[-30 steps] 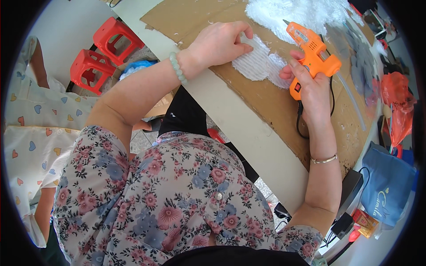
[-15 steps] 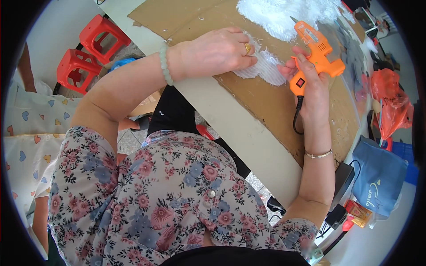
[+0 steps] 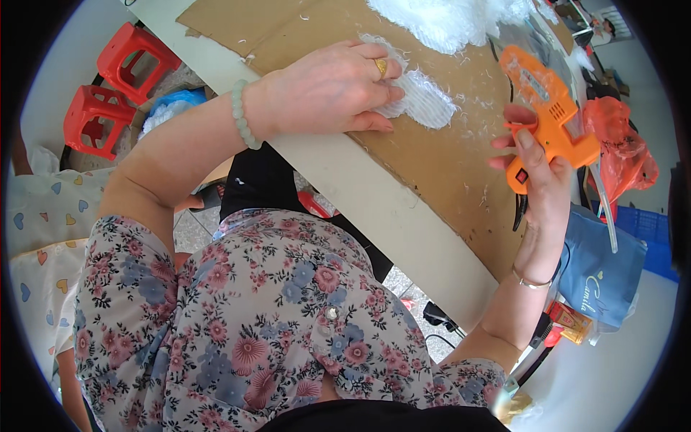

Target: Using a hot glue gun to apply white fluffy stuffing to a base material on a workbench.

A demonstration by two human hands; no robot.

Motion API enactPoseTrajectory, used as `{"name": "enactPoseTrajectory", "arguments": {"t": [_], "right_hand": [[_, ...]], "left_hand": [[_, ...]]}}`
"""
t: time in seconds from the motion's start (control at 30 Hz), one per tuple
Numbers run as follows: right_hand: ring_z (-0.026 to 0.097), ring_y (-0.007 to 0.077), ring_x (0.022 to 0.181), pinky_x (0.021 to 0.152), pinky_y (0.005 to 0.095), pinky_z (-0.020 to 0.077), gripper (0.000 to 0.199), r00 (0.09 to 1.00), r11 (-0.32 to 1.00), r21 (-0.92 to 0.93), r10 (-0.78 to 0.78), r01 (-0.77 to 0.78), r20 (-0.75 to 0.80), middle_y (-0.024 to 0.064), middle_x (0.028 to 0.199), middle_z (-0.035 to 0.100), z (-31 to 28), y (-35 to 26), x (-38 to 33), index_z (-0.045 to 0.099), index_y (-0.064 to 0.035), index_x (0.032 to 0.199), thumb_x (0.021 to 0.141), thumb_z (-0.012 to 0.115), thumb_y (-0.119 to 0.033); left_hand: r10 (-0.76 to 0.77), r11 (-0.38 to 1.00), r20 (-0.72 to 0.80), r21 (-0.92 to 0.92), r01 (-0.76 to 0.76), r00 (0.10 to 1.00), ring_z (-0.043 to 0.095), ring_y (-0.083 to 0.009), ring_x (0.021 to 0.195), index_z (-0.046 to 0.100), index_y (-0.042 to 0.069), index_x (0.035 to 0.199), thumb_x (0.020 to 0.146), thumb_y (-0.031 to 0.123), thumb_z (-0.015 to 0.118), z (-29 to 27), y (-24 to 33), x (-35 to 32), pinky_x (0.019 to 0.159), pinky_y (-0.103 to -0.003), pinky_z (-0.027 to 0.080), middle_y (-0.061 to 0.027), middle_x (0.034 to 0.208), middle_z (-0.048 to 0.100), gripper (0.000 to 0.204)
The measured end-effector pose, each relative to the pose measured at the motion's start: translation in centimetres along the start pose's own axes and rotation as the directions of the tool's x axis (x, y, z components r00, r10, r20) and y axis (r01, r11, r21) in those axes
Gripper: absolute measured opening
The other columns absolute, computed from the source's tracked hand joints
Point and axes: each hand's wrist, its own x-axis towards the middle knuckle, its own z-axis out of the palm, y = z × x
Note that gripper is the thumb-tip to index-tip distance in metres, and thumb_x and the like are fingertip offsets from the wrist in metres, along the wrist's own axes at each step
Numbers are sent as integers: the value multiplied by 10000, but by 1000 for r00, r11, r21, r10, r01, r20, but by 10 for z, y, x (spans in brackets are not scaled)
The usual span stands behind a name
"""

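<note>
My right hand (image 3: 543, 173) is wrapped round the handle of an orange hot glue gun (image 3: 558, 122), raised over the right part of the table. A clear glue stick (image 3: 606, 209) sticks out of its rear, and a black cord leaves the bottom of the handle. My left hand (image 3: 338, 90) rests on the cardboard, its bent fingers holding a small white ribbed fabric piece (image 3: 428, 104) with fuzzy edges. Part of that piece is hidden beneath the fingers. Beyond it lies a heap of fluffy white fabric (image 3: 432, 25).
Brown cardboard (image 3: 461, 173) with loose white fibres covers much of the white table (image 3: 403, 194). Red stools (image 3: 97, 119) stand at the left, near a person in a heart-patterned garment (image 3: 43, 223). A red plastic bag (image 3: 619, 140) and a blue bag (image 3: 604, 266) are on the right.
My right hand has moved the glue gun right and slightly down, away from the fabric piece. My left hand stays on that piece, its thumb now showing apart from the fingers.
</note>
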Motion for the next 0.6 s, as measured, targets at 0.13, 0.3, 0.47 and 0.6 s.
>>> {"name": "enactPoseTrajectory", "arguments": {"t": [0.13,0.3,0.47,0.6], "right_hand": [[612,134,743,606,261,531,298,999,992,-128,23,-19,25,104,1049,610,-15,7,-24,554,-4,1121,840,624,-77],[579,116,702,584,243,484,291,983,967,-232,136,-104,124,81,1009,611,-25,6,-36,555,-6,1095,821,646,-40],[531,89,690,605,222,450,263,985,931,-350,145,-103,96,44,937,613,-16,3,-33,549,0,1100,847,613,-30],[520,77,702,617,215,444,251,982,892,-445,147,-78,122,32,924,610,-17,4,-30,556,0,1100,855,604,-28]], "left_hand": [[17,999,24,-41,-16,1000,544,-223,926,644,35,961,722,336,690,1,3,0,815,-344,454,-73,924,596,387],[-5,996,102,-89,15,995,525,-241,943,609,39,1026,642,295,729,-4,10,-1,834,-357,443,-69,959,541,477],[-10,996,88,-93,18,996,522,-229,946,607,36,1034,635,300,731,-7,13,-3,842,-354,440,-62,975,537,494],[9,998,110,-65,-2,994,527,-211,939,622,21,993,676,335,707,-9,15,0,823,-338,450,-59,971,554,455]]}}
